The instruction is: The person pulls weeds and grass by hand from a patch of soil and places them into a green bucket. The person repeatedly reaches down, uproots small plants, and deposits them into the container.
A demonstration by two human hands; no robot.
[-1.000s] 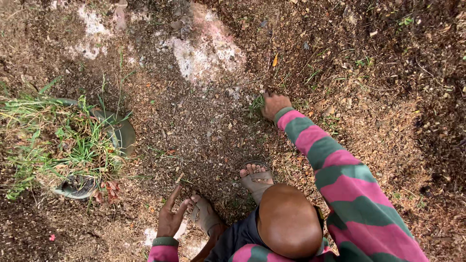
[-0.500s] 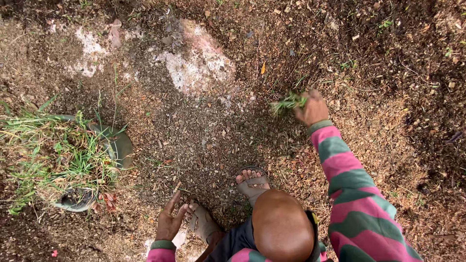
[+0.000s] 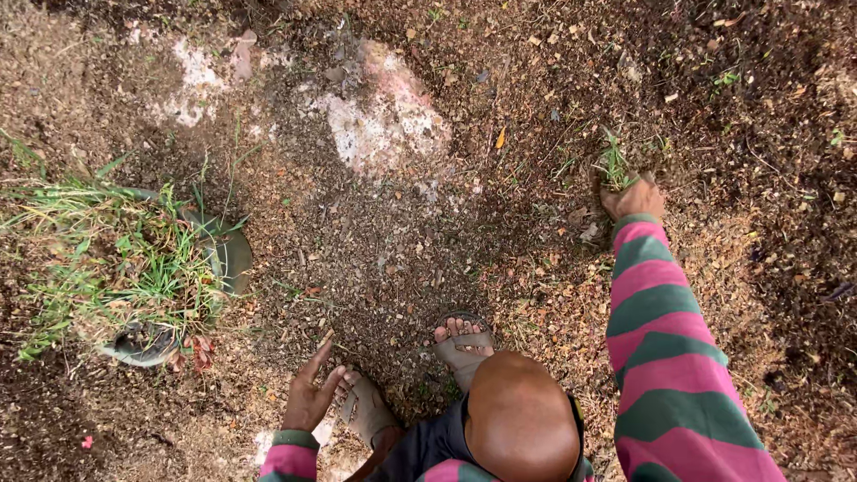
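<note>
The left hand is seen nearest, beside the sandalled left foot; its fingers are spread wide and nothing is held. Farther out, the right hand is closed around the base of a grass tuft on the bare ground. The tuft's long axis runs upright, blades pointing away from the person. A basin of pulled grass lies to the left.

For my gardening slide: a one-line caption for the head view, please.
Crouching on bare soil, right hand gripping a grass tuft, left hand open by a sandalled foot.
</note>
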